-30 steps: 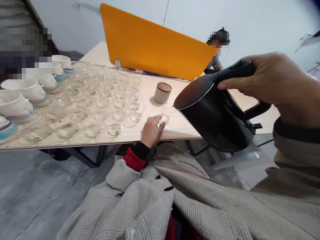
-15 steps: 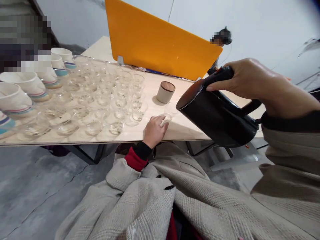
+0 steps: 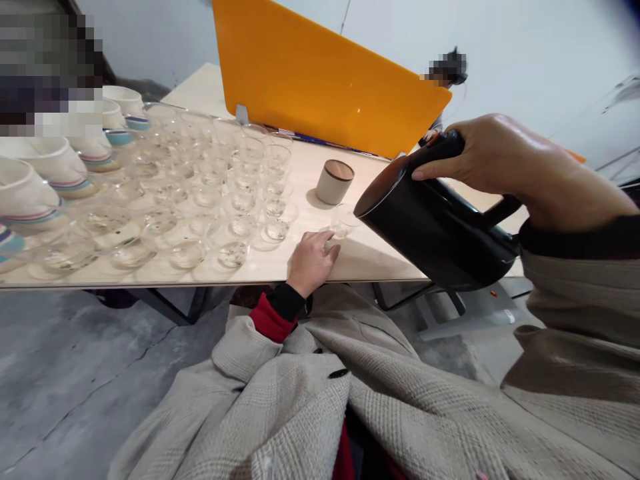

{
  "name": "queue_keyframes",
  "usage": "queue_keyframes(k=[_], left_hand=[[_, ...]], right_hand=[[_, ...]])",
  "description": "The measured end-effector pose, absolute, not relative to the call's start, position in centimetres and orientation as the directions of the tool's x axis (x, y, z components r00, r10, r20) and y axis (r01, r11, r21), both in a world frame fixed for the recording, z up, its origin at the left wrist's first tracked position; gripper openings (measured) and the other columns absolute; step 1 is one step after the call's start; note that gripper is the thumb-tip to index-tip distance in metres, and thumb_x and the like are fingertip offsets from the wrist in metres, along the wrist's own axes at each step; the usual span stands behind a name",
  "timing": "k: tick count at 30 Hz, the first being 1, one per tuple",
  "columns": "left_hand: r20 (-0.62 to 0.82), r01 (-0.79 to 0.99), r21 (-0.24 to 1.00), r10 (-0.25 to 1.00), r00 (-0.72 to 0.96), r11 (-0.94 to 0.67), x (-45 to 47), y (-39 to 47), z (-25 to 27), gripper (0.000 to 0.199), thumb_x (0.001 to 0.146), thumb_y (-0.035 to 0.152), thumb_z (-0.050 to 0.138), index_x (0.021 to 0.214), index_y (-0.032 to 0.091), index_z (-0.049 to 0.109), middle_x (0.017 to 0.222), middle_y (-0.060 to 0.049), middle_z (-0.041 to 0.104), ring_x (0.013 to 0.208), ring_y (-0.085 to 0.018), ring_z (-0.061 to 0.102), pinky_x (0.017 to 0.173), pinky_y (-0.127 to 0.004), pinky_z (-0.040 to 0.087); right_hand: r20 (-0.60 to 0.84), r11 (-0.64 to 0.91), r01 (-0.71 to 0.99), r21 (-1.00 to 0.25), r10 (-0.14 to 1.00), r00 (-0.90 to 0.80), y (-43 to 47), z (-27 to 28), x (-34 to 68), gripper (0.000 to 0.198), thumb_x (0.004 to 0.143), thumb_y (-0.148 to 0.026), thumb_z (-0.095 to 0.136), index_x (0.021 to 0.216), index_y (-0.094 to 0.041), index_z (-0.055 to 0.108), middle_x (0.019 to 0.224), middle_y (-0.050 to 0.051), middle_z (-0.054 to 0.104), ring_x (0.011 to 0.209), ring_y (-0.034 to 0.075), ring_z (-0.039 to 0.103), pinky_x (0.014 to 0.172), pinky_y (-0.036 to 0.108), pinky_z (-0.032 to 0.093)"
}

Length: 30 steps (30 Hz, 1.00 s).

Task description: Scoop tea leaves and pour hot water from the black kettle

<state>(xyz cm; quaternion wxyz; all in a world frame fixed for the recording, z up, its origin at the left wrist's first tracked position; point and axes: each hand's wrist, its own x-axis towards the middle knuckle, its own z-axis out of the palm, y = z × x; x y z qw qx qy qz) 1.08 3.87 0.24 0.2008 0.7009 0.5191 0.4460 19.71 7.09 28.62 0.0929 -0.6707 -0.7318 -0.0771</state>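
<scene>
My right hand (image 3: pixel 483 157) is wrapped round the handle of a black kettle (image 3: pixel 435 227), tipped with its open mouth to the left. Just left of that mouth, a clear cup (image 3: pixel 344 219) stands on the table. My left hand (image 3: pixel 314 257) rests near the table edge, its thumb and fingers apart, fingertips close to the cup's near side; whether they touch it I cannot tell. Farther left stand rows of clear cups (image 3: pixel 234 253) with dark bits in the bottom. Whether water is flowing from the kettle does not show.
A beige cup with a brown rim (image 3: pixel 335 183) stands behind the clear cup. White paper cups with coloured bands (image 3: pixel 47 160) line the table's left side. An orange divider (image 3: pixel 325 80) crosses the back. Beyond it, a person (image 3: pixel 447 70) is partly visible.
The view has shifted slightly. More of the single clear cup's base shows beyond my left fingertips. The kettle keeps about the same tilt in my right hand.
</scene>
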Motion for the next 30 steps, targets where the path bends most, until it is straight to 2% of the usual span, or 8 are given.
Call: queue_keyframes(k=[2,4,8,11,14,19,25,30], left_hand=[[0.419,0.548,0.743,0.905,0.066,-0.384,1.1,3.9,0.3,0.03,0.1,0.027,0.069,0.127,0.016,0.076,0.129,-0.011,0.081,0.124,-0.03,0.068,0.113,-0.044,0.054],[0.426,0.55,0.737,0.902,0.073,-0.392,1.0,3.9,0.3,0.03,0.1,0.027,0.069,0.127,0.016,0.076,0.128,-0.011,0.081,0.123,-0.03,0.069,0.113,-0.044,0.054],[0.433,0.554,0.73,0.898,0.077,-0.4,1.0,3.9,0.4,0.029,0.1,0.027,0.068,0.125,0.015,0.076,0.126,-0.012,0.081,0.122,-0.031,0.069,0.112,-0.044,0.055],[0.43,0.557,0.733,0.9,0.067,-0.391,1.0,3.9,0.4,0.028,0.1,0.026,0.067,0.125,0.017,0.076,0.126,-0.011,0.081,0.121,-0.03,0.069,0.111,-0.044,0.055],[0.423,0.556,0.738,0.904,0.06,-0.382,1.0,3.9,0.3,0.028,0.099,0.025,0.068,0.124,0.017,0.076,0.127,-0.011,0.081,0.123,-0.03,0.069,0.112,-0.044,0.054],[0.416,0.559,0.743,0.908,0.046,-0.369,1.0,4.0,0.3,0.028,0.099,0.024,0.067,0.124,0.019,0.076,0.128,-0.01,0.081,0.124,-0.029,0.069,0.113,-0.045,0.054],[0.421,0.568,0.73,0.905,0.065,-0.38,0.8,4.0,0.3,0.026,0.101,0.029,0.067,0.122,0.019,0.076,0.125,-0.01,0.081,0.121,-0.029,0.069,0.111,-0.043,0.055],[0.423,0.574,0.73,0.905,0.049,-0.371,0.9,4.1,-0.1,0.025,0.099,0.026,0.067,0.121,0.019,0.076,0.122,-0.01,0.081,0.118,-0.029,0.07,0.108,-0.043,0.057]], right_hand=[[0.231,-0.022,1.0,0.009,0.973,0.019,6.9,28.7,20.0,0.044,0.077,-0.039,0.097,0.066,-0.024,0.057,0.052,-0.006,0.047,0.056,0.013,0.042,0.06,0.035,0.033],[0.221,-0.102,0.994,-0.049,0.969,0.111,6.4,28.7,20.4,0.041,0.081,-0.039,0.095,0.069,-0.022,0.06,0.054,-0.007,0.046,0.055,0.011,0.041,0.059,0.034,0.033],[0.238,-0.116,0.971,-0.207,0.957,0.165,5.5,28.3,21.8,0.032,0.082,-0.027,0.095,0.074,-0.018,0.066,0.057,-0.007,0.048,0.057,0.009,0.042,0.06,0.033,0.033],[0.268,-0.1,0.954,-0.281,0.947,0.178,4.9,27.5,23.2,0.029,0.084,-0.026,0.093,0.074,-0.017,0.068,0.055,-0.007,0.047,0.054,0.008,0.04,0.059,0.032,0.031],[0.303,-0.086,0.902,-0.424,0.924,0.231,4.1,26.7,24.2,0.025,0.085,-0.022,0.091,0.076,-0.018,0.068,0.054,-0.007,0.046,0.051,0.008,0.04,0.055,0.03,0.029],[0.425,0.091,0.791,-0.605,0.877,0.224,2.5,26.4,25.3,0.018,0.084,-0.013,0.084,0.077,-0.018,0.068,0.055,-0.007,0.049,0.048,0.006,0.045,0.048,0.024,0.03],[0.621,0.261,0.752,-0.605,0.746,0.24,2.3,26.7,27.0,0.03,0.092,-0.015,0.077,0.068,-0.019,0.06,0.053,-0.007,0.049,0.044,0.005,0.046,0.041,0.021,0.029],[0.759,0.493,0.619,-0.611,0.587,0.282,4.9,27.3,28.2,0.027,0.087,-0.006,0.07,0.07,-0.023,0.059,0.054,-0.008,0.046,0.042,0.008,0.043,0.037,0.026,0.029]])
